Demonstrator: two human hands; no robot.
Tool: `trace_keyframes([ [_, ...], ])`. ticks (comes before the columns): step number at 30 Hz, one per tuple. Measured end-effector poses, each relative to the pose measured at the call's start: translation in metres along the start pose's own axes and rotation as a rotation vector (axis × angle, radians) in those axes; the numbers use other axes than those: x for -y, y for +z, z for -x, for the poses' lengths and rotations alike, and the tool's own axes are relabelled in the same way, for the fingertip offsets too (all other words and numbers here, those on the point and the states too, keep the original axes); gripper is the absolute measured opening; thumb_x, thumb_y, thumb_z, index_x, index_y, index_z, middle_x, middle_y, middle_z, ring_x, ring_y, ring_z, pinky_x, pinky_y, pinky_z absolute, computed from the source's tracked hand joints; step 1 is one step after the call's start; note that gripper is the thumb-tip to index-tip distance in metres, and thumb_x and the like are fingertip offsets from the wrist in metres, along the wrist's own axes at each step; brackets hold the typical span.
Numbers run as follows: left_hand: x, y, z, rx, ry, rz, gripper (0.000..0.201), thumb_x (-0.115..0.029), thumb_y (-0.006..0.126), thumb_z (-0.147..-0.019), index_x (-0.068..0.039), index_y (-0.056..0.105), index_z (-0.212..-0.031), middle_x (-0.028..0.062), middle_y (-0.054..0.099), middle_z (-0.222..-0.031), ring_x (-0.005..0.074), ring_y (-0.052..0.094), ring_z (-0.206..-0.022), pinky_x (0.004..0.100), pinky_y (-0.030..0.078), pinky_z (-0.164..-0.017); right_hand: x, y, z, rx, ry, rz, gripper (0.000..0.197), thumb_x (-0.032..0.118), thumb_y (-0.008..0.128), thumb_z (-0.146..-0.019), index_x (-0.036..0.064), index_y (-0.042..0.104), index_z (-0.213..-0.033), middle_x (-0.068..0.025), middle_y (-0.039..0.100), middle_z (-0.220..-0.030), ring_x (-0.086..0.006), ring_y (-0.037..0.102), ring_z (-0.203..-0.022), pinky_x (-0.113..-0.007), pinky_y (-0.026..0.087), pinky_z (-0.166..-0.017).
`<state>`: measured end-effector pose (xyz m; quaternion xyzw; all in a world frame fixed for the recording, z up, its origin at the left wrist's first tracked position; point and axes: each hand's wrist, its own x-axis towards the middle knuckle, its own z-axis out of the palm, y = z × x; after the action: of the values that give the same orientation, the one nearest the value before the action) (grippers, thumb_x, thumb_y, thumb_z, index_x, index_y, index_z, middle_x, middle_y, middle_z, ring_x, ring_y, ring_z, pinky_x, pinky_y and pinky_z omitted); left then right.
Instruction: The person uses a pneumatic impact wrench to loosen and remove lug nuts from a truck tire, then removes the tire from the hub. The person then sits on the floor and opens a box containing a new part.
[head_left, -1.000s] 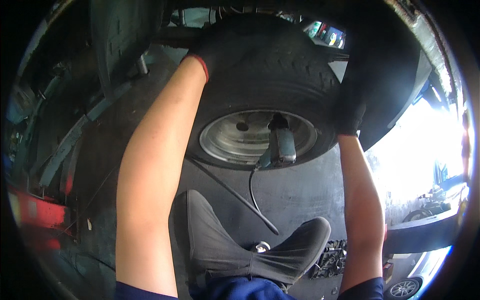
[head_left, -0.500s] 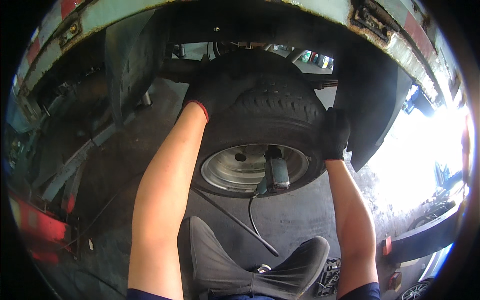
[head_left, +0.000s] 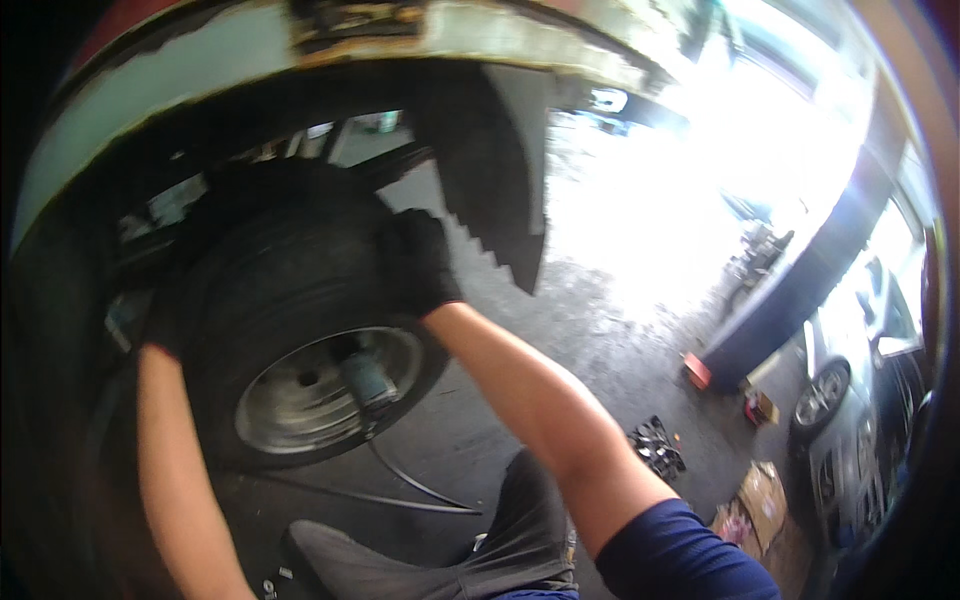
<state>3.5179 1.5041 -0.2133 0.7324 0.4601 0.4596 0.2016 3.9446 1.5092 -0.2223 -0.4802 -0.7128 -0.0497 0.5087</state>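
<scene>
A large black tyre (head_left: pixel 290 245) on a steel rim (head_left: pixel 265 405) stands under the vehicle's body, left of the middle. My right hand (head_left: pixel 415 262), in a black glove, is closed against the tyre's upper right edge. At the tyre's left side is my left hand (head_left: pixel 172 318), also in a dark glove with a red cuff; its fingers are lost in shadow and blur. A grey-blue power tool (head_left: pixel 369 381), probably an impact wrench, sits in the rim's centre with neither hand on it. A black hose (head_left: pixel 400 472) trails from it over the floor.
Above the wheel runs the rusty vehicle body edge (head_left: pixel 240 62), with a black mudflap (head_left: pixel 480 165) hanging at its right. A socket set (head_left: pixel 656 447) and torn cardboard (head_left: pixel 762 505) lie on the floor to the right, near a dark post (head_left: pixel 800 280) and a silver car (head_left: pixel 850 440).
My view has swung right, so the wheel appears farther left. My left hand has gone from the tyre's upper left tread down to its left side. The right hand stays at the tyre.
</scene>
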Motion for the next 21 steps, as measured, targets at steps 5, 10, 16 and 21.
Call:
trace_keyframes([
  [5,0.042,-0.018,-0.003,0.083,0.075,-0.257,0.051,-0.019,0.052,-0.116,0.001,0.050,-0.163,0.0150,0.052,-0.166,0.0246,0.050,-0.152,0.0348,0.038,-0.127,0.001,-0.011,-0.007,0.007,-0.056,0.063,0.028,0.028,0.060,-0.103,0.0037,0.073,-0.104,-0.0264,0.070,-0.104,-0.0491,0.063,-0.103,-0.058,0.050,-0.092],
  [10,0.000,-0.020,0.011,0.145,0.068,-0.462,0.052,-0.020,0.054,-0.115,0.002,0.050,-0.162,0.0151,0.053,-0.165,0.0247,0.050,-0.152,0.0365,0.040,-0.127,0.005,-0.008,-0.002,-0.071,-0.012,-0.064,0.031,0.030,0.060,-0.104,0.0046,0.076,-0.100,-0.0266,0.072,-0.101,-0.0490,0.065,-0.104,-0.059,0.051,-0.088],
  [16,-0.082,0.012,0.008,-0.020,0.076,-0.097,0.055,-0.023,0.060,-0.112,0.002,0.052,-0.161,0.0138,0.056,-0.163,0.0233,0.053,-0.149,0.0336,0.040,-0.125,0.007,-0.012,-0.005,-0.037,-0.053,0.045,0.027,0.026,0.064,-0.101,0.0022,0.074,-0.093,-0.0247,0.072,-0.099,-0.0467,0.067,-0.099,-0.056,0.052,-0.086],
  [21,-0.109,0.013,0.006,-0.043,0.015,-0.002,0.061,-0.029,0.065,-0.109,0.001,0.053,-0.161,0.0135,0.059,-0.162,0.0234,0.054,-0.147,0.0331,0.040,-0.123,0.002,-0.011,-0.005,-0.117,-0.306,0.231,0.025,0.022,0.063,-0.101,0.0020,0.070,-0.087,-0.0226,0.070,-0.092,-0.0465,0.066,-0.094,-0.057,0.051,-0.084],
])
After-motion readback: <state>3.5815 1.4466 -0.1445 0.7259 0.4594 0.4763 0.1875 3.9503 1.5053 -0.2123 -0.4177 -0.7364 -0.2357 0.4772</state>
